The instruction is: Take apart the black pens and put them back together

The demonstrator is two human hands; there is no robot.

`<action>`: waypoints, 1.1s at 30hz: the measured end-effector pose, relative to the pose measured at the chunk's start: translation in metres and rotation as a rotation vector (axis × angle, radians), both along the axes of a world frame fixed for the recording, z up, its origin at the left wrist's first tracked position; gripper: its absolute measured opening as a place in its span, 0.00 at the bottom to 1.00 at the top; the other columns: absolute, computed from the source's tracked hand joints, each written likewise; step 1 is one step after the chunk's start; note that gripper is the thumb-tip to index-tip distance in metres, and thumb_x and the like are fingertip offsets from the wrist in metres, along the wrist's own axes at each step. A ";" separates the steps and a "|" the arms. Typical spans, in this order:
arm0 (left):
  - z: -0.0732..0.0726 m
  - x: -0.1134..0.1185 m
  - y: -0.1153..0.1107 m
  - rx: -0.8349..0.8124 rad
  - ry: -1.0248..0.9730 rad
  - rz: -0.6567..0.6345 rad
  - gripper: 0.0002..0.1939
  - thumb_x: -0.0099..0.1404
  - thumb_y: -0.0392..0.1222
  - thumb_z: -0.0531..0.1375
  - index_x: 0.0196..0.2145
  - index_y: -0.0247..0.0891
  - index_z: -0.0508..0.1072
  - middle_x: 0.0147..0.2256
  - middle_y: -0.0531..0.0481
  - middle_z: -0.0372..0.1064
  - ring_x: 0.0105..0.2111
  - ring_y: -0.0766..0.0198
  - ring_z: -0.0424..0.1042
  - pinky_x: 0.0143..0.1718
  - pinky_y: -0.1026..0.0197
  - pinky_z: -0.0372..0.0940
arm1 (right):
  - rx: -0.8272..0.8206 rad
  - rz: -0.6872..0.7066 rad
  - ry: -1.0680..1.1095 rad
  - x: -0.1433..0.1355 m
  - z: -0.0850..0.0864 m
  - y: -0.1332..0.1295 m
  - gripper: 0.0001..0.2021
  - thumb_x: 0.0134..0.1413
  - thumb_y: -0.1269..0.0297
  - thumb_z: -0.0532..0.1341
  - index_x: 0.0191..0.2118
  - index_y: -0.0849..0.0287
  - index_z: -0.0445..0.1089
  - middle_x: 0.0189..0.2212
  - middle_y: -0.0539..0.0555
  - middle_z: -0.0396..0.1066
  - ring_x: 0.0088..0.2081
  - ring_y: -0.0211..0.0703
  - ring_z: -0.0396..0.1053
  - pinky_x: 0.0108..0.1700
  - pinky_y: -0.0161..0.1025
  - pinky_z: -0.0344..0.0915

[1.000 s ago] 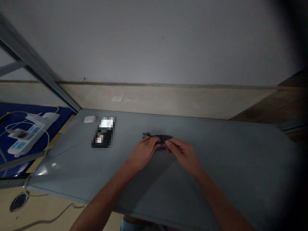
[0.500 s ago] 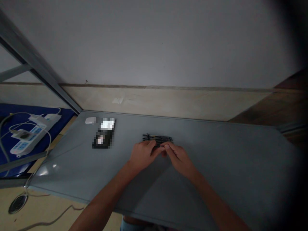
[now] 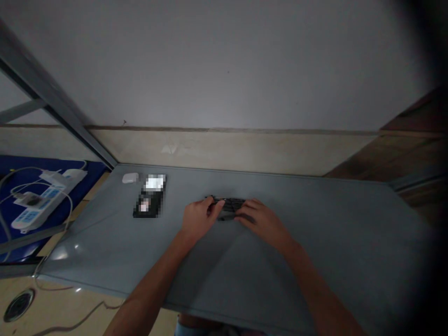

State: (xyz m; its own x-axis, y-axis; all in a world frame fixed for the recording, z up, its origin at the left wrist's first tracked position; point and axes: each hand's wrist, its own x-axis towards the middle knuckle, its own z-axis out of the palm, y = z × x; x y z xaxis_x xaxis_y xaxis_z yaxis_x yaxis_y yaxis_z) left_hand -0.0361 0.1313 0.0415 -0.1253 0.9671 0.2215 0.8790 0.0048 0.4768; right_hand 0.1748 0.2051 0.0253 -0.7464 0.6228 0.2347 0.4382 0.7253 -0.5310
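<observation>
A bundle of several thin black pens (image 3: 231, 204) lies side by side on the grey table, a little beyond its middle. At the left end of the bundle, my left hand (image 3: 200, 217) has its thumb and fingers closed on the pens. My right hand (image 3: 261, 218) has its fingers bent around the right end. One dark piece (image 3: 226, 218) lies just in front of the bundle, between the two hands. The fingers hide both ends of the pens, and fine detail is blurred.
On the grey table (image 3: 297, 270), a pixelated dark item (image 3: 149, 205) and a small white case (image 3: 130, 178) lie to the left. A white power strip (image 3: 45, 205) with cables rests on a blue surface beyond the metal frame (image 3: 75, 123). A wall rises behind.
My hands have moved apart from the pinch they shared in front of the pens. Each is now at one end of the bundle.
</observation>
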 end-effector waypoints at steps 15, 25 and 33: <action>0.000 -0.003 0.001 0.015 -0.005 -0.010 0.24 0.70 0.58 0.48 0.26 0.39 0.68 0.21 0.51 0.68 0.21 0.66 0.65 0.25 0.64 0.48 | -0.159 -0.053 0.062 -0.007 0.007 -0.015 0.05 0.60 0.65 0.60 0.40 0.55 0.71 0.37 0.54 0.72 0.41 0.46 0.70 0.45 0.43 0.67; -0.008 0.003 0.001 -0.020 0.035 -0.102 0.23 0.70 0.57 0.49 0.27 0.38 0.70 0.22 0.51 0.70 0.22 0.65 0.69 0.25 0.64 0.50 | -0.514 -0.342 0.475 -0.003 0.020 -0.009 0.11 0.57 0.55 0.62 0.41 0.56 0.72 0.30 0.51 0.73 0.32 0.41 0.71 0.36 0.37 0.67; -0.010 0.008 -0.001 -0.042 0.035 -0.193 0.24 0.70 0.57 0.49 0.30 0.38 0.73 0.23 0.51 0.71 0.23 0.65 0.69 0.25 0.64 0.53 | -0.874 -0.200 0.780 -0.010 0.015 -0.013 0.10 0.60 0.54 0.60 0.42 0.53 0.62 0.35 0.53 0.77 0.34 0.45 0.77 0.40 0.47 0.75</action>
